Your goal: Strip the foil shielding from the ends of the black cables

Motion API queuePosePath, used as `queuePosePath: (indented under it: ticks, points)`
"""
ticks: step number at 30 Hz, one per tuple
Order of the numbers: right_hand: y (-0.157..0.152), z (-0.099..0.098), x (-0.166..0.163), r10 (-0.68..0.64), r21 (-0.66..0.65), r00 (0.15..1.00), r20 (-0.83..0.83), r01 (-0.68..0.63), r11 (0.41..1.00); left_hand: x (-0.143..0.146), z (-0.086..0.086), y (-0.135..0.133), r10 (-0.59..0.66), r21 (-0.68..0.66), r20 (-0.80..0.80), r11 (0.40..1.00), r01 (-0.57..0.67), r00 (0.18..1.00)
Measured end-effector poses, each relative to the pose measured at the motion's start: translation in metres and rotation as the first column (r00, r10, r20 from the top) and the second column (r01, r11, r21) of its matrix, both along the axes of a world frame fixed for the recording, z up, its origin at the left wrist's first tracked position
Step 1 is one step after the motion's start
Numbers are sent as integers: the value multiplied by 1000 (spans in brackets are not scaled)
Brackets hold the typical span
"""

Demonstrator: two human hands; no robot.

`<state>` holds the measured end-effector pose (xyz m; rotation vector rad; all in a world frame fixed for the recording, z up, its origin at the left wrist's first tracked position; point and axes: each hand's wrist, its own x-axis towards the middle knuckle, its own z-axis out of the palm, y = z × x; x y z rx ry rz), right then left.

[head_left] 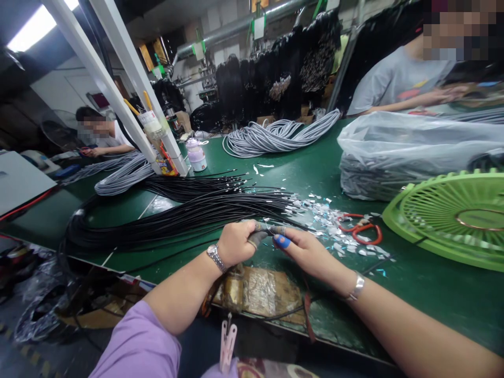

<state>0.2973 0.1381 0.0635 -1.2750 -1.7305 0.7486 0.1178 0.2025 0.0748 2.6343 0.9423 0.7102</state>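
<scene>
My left hand [240, 242] and my right hand [301, 249] meet over the front of the green table, fingertips pinched together. Between them is the end of a thin black cable [269, 230], partly covered by the fingers. Grey covers wrap fingers of the left hand, and blue tape covers the right thumb. Just behind the hands lies a long bundle of black cables [177, 223], its stripped ends pointing right. White and blue scraps [334, 231] are strewn to the right, around red-handled scissors [366, 233].
A green fan [452, 220] and a plastic bag of grey cables [378, 168] stand at the right. Coiled grey cables [275, 137] lie at the back. A white post [137, 79] rises at left beside a purple bottle [196, 155]. Two people sit across the table.
</scene>
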Motion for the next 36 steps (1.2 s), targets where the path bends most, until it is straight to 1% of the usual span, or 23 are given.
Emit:
queuePosePath:
  ticks: [9, 13, 16, 19, 21, 25, 27, 28, 29, 30, 31, 33, 34, 36]
  points:
    - [0, 2, -1, 8, 12, 1000, 20, -8, 1000, -1, -3, -2, 6, 190, -41, 982, 1, 999]
    - [0, 1, 0, 2, 10, 1000, 19, -2, 1000, -2, -5, -1, 7, 236, -55, 972, 6, 998]
    - [0, 1, 0, 7, 12, 1000, 21, -7, 1000, -2, -7, 0, 11, 235, -64, 972, 4, 998]
    - [1, 0, -1, 7, 17, 1000, 19, -8, 1000, -2, -7, -1, 16, 190, -59, 982, -5, 998]
    - [0, 0, -1, -1, 24, 1000, 16, 0, 1000, -1, -7, -2, 23, 134, -25, 991, -20, 999]
    - [0, 1, -1, -14, 32, 1000, 15, 14, 999, 0, -4, -3, 47, -24, 76, 999, -45, 996]
    - [0, 2, 0, -10, 37, 1000, 11, 9, 999, 1, -2, -3, 32, -121, 137, 993, -15, 990]
    - [0, 2, 0, -7, 37, 1000, 9, 7, 999, 2, -1, -2, 19, -194, 178, 981, 16, 984]
    - [0, 2, 0, -6, 37, 1000, 7, 6, 999, 4, 0, -2, 11, -290, 226, 955, 57, 974]
    - [0, 1, 1, -8, 36, 1000, 7, 8, 999, 5, 1, -2, 12, -403, 277, 909, 105, 961]
    - [0, 1, 1, -13, 37, 1000, 8, 12, 999, 7, 2, -1, 29, -518, 327, 842, 154, 945]
    - [0, 0, 1, -16, 41, 1000, 8, 16, 999, 10, 3, 0, 93, -704, 394, 670, 235, 914]
    - [0, -1, 1, -16, 45, 1000, 7, 15, 999, 11, 4, 0, 128, -766, 405, 588, 260, 905]
    - [0, -1, 1, -9, 55, 1000, 4, 9, 998, 10, 5, 2, 170, -844, 401, 451, 291, 900]
